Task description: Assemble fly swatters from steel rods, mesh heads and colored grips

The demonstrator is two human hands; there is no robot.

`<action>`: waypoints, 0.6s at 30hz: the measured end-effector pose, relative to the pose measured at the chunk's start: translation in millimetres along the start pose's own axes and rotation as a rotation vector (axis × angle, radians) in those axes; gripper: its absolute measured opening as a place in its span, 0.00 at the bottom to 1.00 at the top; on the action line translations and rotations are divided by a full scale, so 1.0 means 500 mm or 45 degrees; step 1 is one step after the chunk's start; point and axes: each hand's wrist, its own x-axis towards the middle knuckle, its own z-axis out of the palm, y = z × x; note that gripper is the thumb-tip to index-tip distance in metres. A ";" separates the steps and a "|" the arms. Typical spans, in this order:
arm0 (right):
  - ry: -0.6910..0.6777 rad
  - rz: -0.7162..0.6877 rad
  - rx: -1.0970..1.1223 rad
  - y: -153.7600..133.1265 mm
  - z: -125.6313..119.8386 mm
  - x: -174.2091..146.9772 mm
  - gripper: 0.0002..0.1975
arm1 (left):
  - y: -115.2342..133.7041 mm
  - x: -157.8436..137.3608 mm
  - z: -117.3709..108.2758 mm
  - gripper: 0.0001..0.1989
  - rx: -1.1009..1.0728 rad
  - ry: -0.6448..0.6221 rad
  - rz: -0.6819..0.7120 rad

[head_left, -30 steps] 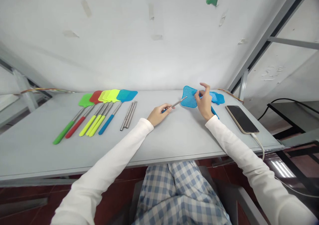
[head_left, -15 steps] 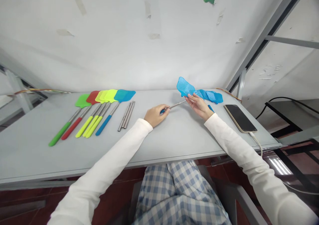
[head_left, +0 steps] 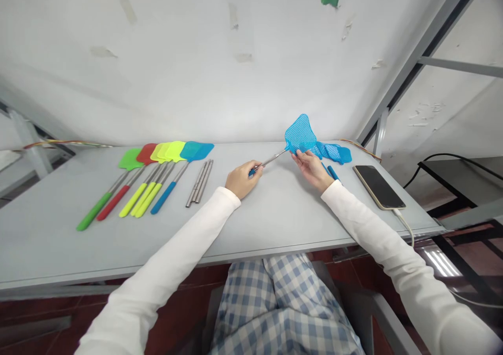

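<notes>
The blue mesh head (head_left: 301, 131) has swung into line with the metal rod (head_left: 273, 158).

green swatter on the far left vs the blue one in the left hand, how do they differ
The green swatter lies on the table; the blue swatter is held in the left hand. The green swatter's grip shows plainly, while the blue swatter's is mostly covered. The blue swatter's mesh is distinct; the green swatter's head looks solid from here. Both have a metal rod.
</notes>
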 end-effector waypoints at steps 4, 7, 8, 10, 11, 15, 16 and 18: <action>0.001 0.011 -0.023 0.002 0.005 -0.006 0.22 | -0.001 0.000 -0.001 0.16 -0.017 -0.002 0.017; -0.010 -0.035 -0.094 0.004 0.004 -0.009 0.23 | -0.010 0.003 0.005 0.18 -0.054 0.007 0.091; -0.009 -0.050 -0.121 0.005 0.004 -0.010 0.23 | -0.015 0.005 0.007 0.19 -0.064 0.007 0.120; 0.004 -0.072 -0.166 0.007 0.002 -0.010 0.22 | -0.023 0.009 0.013 0.20 -0.076 0.002 0.166; 0.007 -0.081 -0.183 0.008 0.001 -0.009 0.22 | -0.026 0.010 0.015 0.20 -0.080 -0.003 0.178; 0.006 -0.103 -0.234 0.014 -0.002 -0.011 0.22 | -0.030 0.013 0.016 0.20 -0.110 -0.022 0.176; 0.000 -0.109 -0.242 0.016 -0.003 -0.011 0.22 | -0.030 0.013 0.014 0.20 -0.120 -0.029 0.177; -0.017 -0.118 -0.248 0.020 -0.004 -0.013 0.22 | -0.029 0.012 0.010 0.19 -0.141 -0.041 0.197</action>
